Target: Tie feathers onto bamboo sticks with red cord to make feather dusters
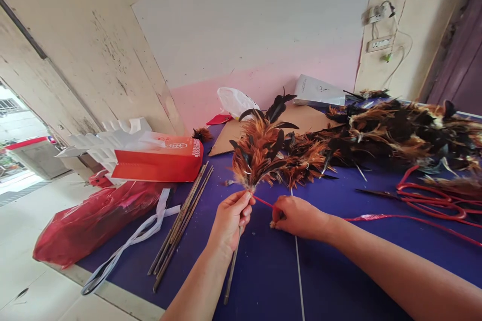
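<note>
My left hand (234,213) is closed around a feather duster (259,148), gripping it where its brown and black feathers meet the thin stick (232,266). The stick's lower end points down toward me. From this joint a red plastic ribbon (262,201) runs taut to my right hand (297,216), whose fingers are pinched on it. Past my right wrist the ribbon trails on across the blue table toward the right edge. The wrap beneath my left fingers is hidden.
Loose feathers (399,128) are heaped at the back right, near red-handled scissors (425,195). Several thin sticks (183,225) lie left of my hands, beside a white strap (131,243). A red-and-white paper bag (161,163) and a red plastic bag (94,220) are farther left.
</note>
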The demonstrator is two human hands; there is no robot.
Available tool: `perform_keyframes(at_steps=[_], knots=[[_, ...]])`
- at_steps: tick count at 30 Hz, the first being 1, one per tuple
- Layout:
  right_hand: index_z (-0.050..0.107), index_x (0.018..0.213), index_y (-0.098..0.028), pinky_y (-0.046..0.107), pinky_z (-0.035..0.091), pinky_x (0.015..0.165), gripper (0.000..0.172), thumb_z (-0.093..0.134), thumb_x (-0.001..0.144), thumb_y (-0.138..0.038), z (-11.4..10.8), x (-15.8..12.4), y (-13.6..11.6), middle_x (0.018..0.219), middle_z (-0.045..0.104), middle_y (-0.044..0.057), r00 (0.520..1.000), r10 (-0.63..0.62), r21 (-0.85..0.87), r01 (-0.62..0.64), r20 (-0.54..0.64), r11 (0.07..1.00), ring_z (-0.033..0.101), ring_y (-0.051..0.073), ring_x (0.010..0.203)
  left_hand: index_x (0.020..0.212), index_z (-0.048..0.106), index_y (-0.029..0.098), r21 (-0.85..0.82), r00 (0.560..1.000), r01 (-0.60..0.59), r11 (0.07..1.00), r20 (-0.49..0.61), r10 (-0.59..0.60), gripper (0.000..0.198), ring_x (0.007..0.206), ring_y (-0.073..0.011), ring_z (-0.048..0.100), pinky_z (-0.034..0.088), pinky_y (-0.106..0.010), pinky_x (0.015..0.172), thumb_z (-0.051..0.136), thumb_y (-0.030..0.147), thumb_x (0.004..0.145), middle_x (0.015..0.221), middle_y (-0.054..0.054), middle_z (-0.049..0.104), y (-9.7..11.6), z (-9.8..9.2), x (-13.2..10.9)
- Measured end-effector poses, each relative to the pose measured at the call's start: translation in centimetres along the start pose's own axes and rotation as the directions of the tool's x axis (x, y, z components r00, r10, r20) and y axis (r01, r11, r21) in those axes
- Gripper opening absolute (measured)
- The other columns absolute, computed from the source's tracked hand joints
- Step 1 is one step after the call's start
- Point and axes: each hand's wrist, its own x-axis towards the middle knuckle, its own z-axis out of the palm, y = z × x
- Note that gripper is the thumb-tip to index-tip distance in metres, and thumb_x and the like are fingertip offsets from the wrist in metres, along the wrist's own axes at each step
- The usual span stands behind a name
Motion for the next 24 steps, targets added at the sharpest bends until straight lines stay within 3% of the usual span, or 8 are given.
perform_keyframes(at_steps=[2, 5, 9, 12, 15, 20, 24], knots=[[0.063, 0.069, -0.016, 0.022, 0.039, 0.055, 0.008, 0.06, 0.067, -0.023, -0.3, -0.2, -0.1, 0.065, 0.061, 0.002, 0.989, -0.009, 0.245, -0.027, 0.147, 0.969, 0.054, 0.013, 0.06, 0.064, 0.061, 0.011, 0.029, 1.0, -0.021, 0.999, -0.008, 0.021, 0.023, 0.038, -0.0003, 0.031, 0.016, -0.014, 0.033, 0.076, 0.027, 0.057, 0.055, 0.001, 0.054, -0.1, 0.0, 0.0], [0.06, 0.081, -0.016, 0.019, 0.037, 0.047, 0.017, 0.062, 0.069, -0.027, -0.7, -0.6, -0.3, 0.063, 0.062, 0.0, 0.925, -0.104, 0.643, -0.17, 0.365, 0.747, 0.052, 0.009, 0.049, 0.067, 0.063, 0.011, 0.08, 0.997, -0.07, 0.994, -0.009, 0.071, 0.023, 0.039, -0.0014, 0.034, 0.017, -0.014, 0.034, 0.075, 0.029, 0.058, 0.057, 0.0, 0.056, -0.2, 0.0, 0.0], [0.053, 0.098, -0.016, 0.017, 0.034, 0.042, 0.038, 0.068, 0.067, -0.031, -0.8, -0.4, -0.5, 0.061, 0.062, 0.0, 0.952, -0.126, 0.894, -0.211, 0.28, 0.395, 0.05, 0.007, 0.044, 0.07, 0.063, 0.012, 0.135, 0.998, -0.057, 0.989, -0.034, 0.062, 0.025, 0.038, -0.0015, 0.034, 0.017, -0.014, 0.034, 0.074, 0.031, 0.059, 0.055, 0.001, 0.056, -0.3, 0.4, -0.1], [0.05, 0.106, -0.015, 0.016, 0.036, 0.044, 0.05, 0.073, 0.063, -0.024, -0.8, 0.0, -0.5, 0.059, 0.06, -0.002, 0.976, -0.059, 0.96, -0.195, 0.211, 0.202, 0.054, 0.008, 0.049, 0.071, 0.062, 0.012, 0.139, 0.998, -0.046, 0.989, -0.032, 0.051, 0.026, 0.039, -0.0019, 0.035, 0.017, -0.015, 0.035, 0.075, 0.031, 0.058, 0.056, 0.0, 0.057, -0.4, 0.6, -0.2], [0.043, 0.115, -0.019, 0.016, 0.037, 0.044, 0.062, 0.074, 0.061, -0.019, -0.8, 0.2, -0.5, 0.068, 0.062, -0.001, 0.987, 0.016, 0.982, -0.16, 0.159, 0.098, 0.057, 0.009, 0.053, 0.07, 0.062, 0.012, 0.134, 0.998, -0.054, 0.989, -0.019, 0.057, 0.026, 0.038, -0.0018, 0.035, 0.016, -0.015, 0.035, 0.075, 0.031, 0.058, 0.056, 0.0, 0.057, -0.5, 0.6, -0.2], [0.05, 0.105, -0.02, 0.014, 0.024, 0.034, 0.048, 0.069, 0.062, -0.015, -1.1, 0.2, -0.9, 0.071, 0.061, -0.002, 0.983, 0.153, 0.994, -0.101, 0.106, -0.038, 0.051, 0.005, 0.045, 0.07, 0.062, 0.011, 0.098, 0.998, -0.053, 0.994, -0.018, 0.055, 0.027, 0.038, -0.0012, 0.034, 0.015, -0.015, 0.034, 0.075, 0.031, 0.057, 0.056, 0.0, 0.057, -0.4, 0.3, 0.0], [0.053, 0.092, -0.02, 0.014, 0.015, 0.032, 0.028, 0.064, 0.066, -0.017, -1.2, 0.2, -1.1, 0.056, 0.055, -0.007, 0.976, 0.146, 0.983, -0.148, 0.164, -0.11, 0.035, 0.002, 0.034, 0.07, 0.061, 0.011, 0.082, 0.998, -0.06, 0.995, -0.02, 0.062, 0.029, 0.038, -0.0013, 0.034, 0.015, -0.015, 0.034, 0.076, 0.031, 0.056, 0.056, 0.0, 0.057, -0.3, 0.4, 0.0]])
